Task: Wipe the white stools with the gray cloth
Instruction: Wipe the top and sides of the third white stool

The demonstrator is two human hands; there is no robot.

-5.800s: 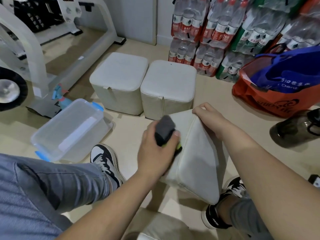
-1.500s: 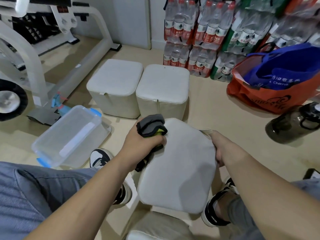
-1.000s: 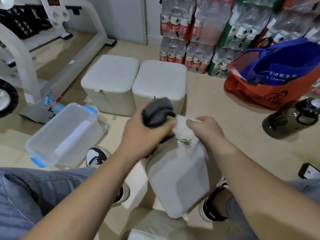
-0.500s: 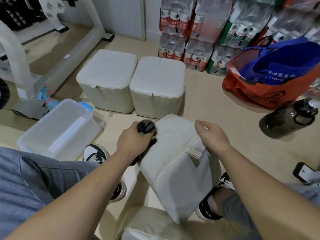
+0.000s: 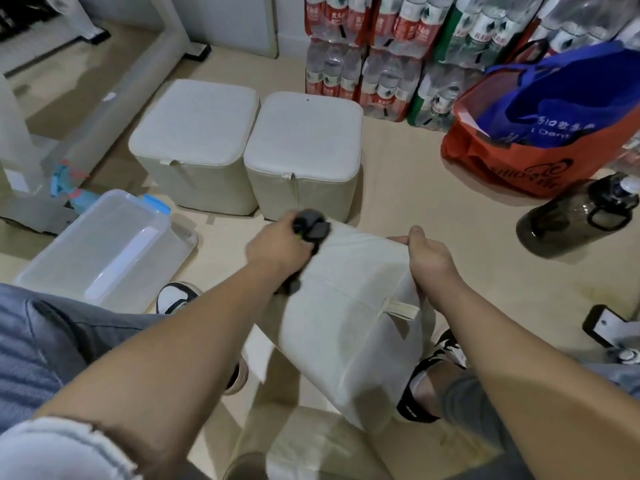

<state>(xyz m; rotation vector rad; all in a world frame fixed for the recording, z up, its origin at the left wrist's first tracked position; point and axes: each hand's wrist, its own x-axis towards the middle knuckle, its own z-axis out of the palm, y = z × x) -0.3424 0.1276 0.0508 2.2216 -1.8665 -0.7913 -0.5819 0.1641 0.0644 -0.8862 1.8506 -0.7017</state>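
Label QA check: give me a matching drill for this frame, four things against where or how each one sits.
1 gray cloth
2 tilted stool
3 clear bin
4 dark jug

a on the floor, left side
b beside the orange bag
c gripped in the left hand
d edge held by the right hand

Pairs: 1-c, 2-d, 3-a, 4-b
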